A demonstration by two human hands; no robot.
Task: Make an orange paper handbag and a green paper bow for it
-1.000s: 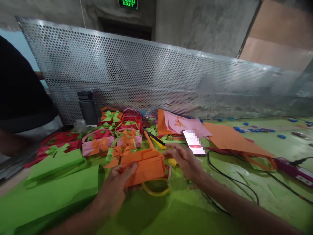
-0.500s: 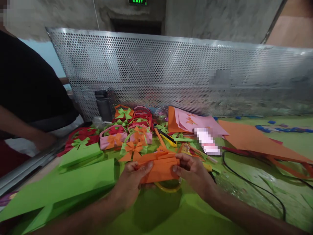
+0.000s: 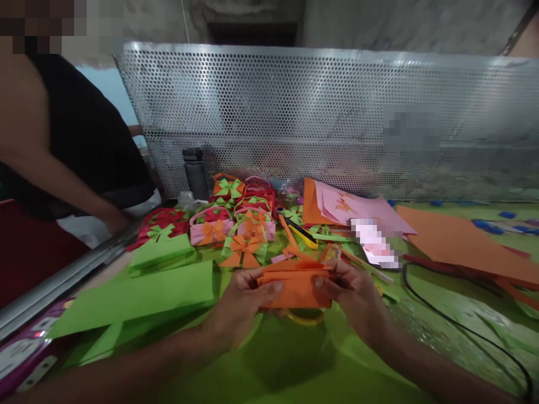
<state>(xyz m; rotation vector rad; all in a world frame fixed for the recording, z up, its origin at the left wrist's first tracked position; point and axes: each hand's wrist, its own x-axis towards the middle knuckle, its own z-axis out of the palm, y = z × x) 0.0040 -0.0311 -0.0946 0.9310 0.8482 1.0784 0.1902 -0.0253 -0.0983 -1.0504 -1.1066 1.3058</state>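
Note:
Between my two hands is a small folded orange paper bag (image 3: 297,289), held just above the green tabletop. My left hand (image 3: 244,294) grips its left end, thumb on the front face and fingers behind. At the right end my right hand (image 3: 351,289) pinches it, its thumb also on the front. A yellow ring-shaped handle (image 3: 305,318) shows partly below the bag. Just beyond stand finished small paper bags with bows, among them a green one with an orange bow (image 3: 244,251) and a pink one (image 3: 210,230).
Green paper sheets (image 3: 143,300) lie at left, beside a green folded bag (image 3: 162,252). A yellow-and-black cutter (image 3: 303,233), a phone (image 3: 376,244), pink sheets (image 3: 362,205), orange sheets (image 3: 467,238) and a black cable (image 3: 458,322) lie right. A dark bottle (image 3: 196,174) stands near the perforated metal panel (image 3: 269,101). Another person (image 3: 84,134) is at left.
The view has shifted, so the scene sits farther right. Both hands still grip the orange bag, which now faces me more squarely. The other person's arm shows more fully.

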